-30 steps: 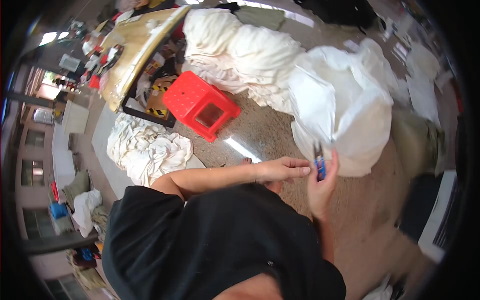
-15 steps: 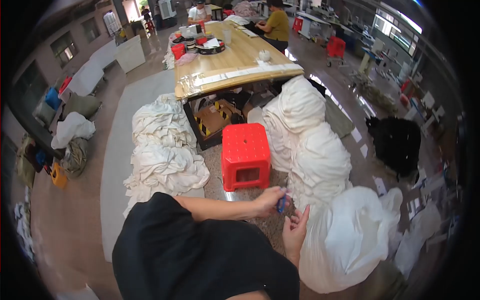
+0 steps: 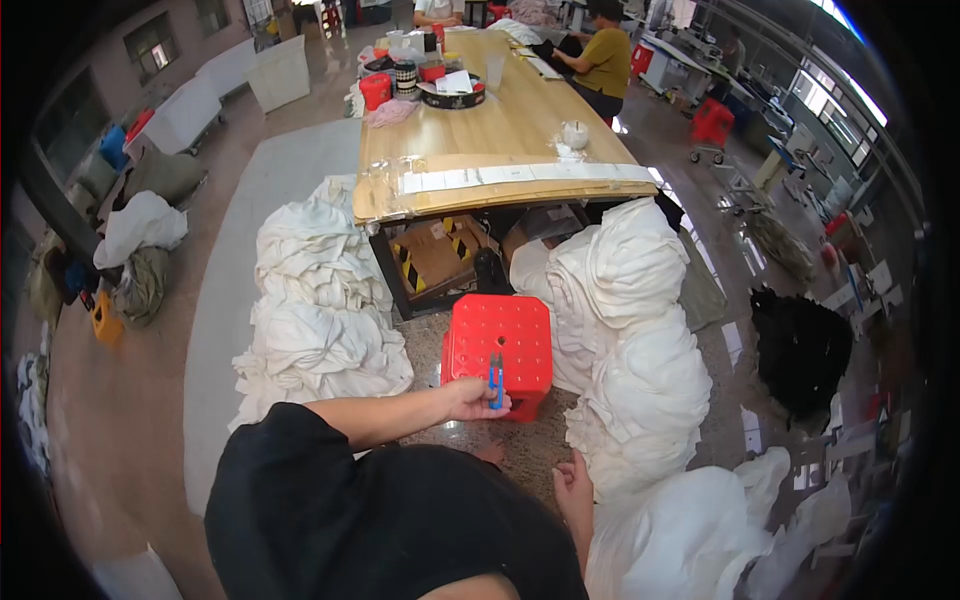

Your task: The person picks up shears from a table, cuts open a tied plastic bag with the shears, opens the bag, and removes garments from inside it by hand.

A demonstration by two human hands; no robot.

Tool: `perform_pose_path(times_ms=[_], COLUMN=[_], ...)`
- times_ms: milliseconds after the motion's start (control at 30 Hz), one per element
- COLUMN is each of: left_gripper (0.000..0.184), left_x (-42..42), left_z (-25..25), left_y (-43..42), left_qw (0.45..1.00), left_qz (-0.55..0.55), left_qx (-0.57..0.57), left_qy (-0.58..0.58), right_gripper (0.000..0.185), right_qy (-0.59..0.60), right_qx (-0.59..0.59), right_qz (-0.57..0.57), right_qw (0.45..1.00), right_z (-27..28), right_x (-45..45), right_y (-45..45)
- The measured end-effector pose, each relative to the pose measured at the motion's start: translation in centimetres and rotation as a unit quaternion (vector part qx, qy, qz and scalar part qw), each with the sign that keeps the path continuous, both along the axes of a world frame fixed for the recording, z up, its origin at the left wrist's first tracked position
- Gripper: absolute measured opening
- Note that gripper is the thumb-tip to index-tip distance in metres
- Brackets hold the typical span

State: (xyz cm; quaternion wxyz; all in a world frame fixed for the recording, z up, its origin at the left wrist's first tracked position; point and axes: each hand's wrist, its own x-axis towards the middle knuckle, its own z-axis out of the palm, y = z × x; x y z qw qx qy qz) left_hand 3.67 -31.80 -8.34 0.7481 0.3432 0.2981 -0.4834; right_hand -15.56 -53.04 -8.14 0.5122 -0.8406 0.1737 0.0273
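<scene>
In my left hand (image 3: 478, 398) is a pair of blue-handled thread snips (image 3: 496, 388), the fingers closed round the handles and the dark tips pointing away from me. The snips are over the front of a red plastic stool (image 3: 500, 340). Lower and to the right, my right hand (image 3: 573, 488) hangs in front of a tall heap of white cloth (image 3: 645, 370). Its fingers are loosely bent and partly apart, with nothing visible in them. A big white plastic bag (image 3: 680, 535) lies just to the right of that hand.
Another white cloth heap (image 3: 325, 300) stands on the left. Beyond the stool is a long wooden table (image 3: 520, 120) with boxes stored underneath. A person in a yellow top (image 3: 600, 58) sits at its far right side. A black bundle (image 3: 800, 350) lies on the floor at right.
My left hand has swung left with the snips, from beside the right cloth heap to the stool. My right hand has dropped lower and its fingers are less spread. The view has shifted.
</scene>
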Motion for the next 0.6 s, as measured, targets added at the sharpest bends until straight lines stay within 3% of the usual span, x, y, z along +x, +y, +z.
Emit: perform_pose_path(times_ms=[67, 133, 233, 300, 367, 467, 600], left_gripper=[0.016, 0.014, 0.014, 0.014, 0.015, 0.013, 0.021], left_x=[2.1, 4.4, 8.4, 11.8, 15.8, 22.1, 33.8], left_z=[0.7, 1.8, 4.7, 3.3, 2.4, 3.6, 3.1], left_y=[-0.4, -0.1, 1.1, 2.3, 4.1, 5.9, 9.0], left_qw=[0.999, 0.996, 0.997, 0.996, 0.992, 0.987, 0.981], left_qz=[0.043, 0.073, 0.021, 0.046, 0.067, 0.129, 0.159], left_qx=[0.028, -0.042, -0.029, -0.030, -0.086, -0.028, -0.010], left_qy=[0.017, 0.017, -0.066, -0.071, -0.058, -0.096, -0.114], right_gripper=[0.054, 0.051, 0.050, 0.049, 0.048, 0.046, 0.040], right_qy=[0.020, 0.044, -0.028, -0.026, 0.016, 0.079, 0.040], right_qx=[-0.043, -0.107, -0.104, -0.099, -0.090, -0.095, -0.153], right_qz=[0.025, 0.064, 0.112, 0.132, 0.106, 0.088, 0.066], right_qw=[0.999, 0.991, 0.988, 0.986, 0.990, 0.988, 0.985], right_z=[-0.2, 1.4, 2.6, 3.1, 3.2, 2.3, -0.8], right_x=[3.1, 7.2, 12.4, 15.2, 17.5, 19.8, 21.8], right_y=[-1.8, -1.7, -2.1, -2.3, -1.7, -1.0, 1.0])
